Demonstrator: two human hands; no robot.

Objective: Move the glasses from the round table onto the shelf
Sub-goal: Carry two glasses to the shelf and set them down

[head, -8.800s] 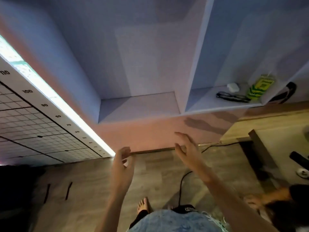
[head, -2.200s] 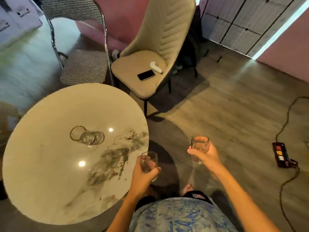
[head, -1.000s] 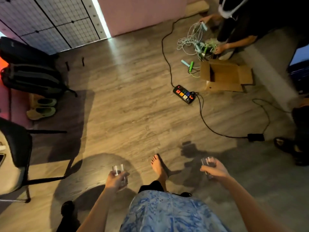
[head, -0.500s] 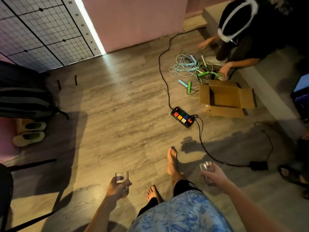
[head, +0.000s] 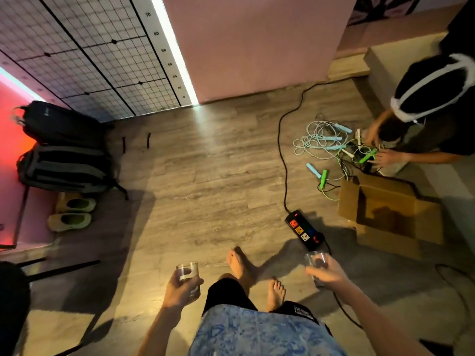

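Glass mid-carry: your left hand (head: 180,291) grips one tumbler (head: 187,274) at 7 o'clock, right hand (head: 327,274) a second tumbler (head: 315,263) at 5; next, skirt the power strip (head: 304,231) toward the unseen shelf.

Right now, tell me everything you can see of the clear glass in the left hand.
The clear, straight-sided glass tumbler looks empty and is held roughly upright, rim up. The left hand grips its lower half, fingers curled round it, so its base is hidden. Nothing else touches it.
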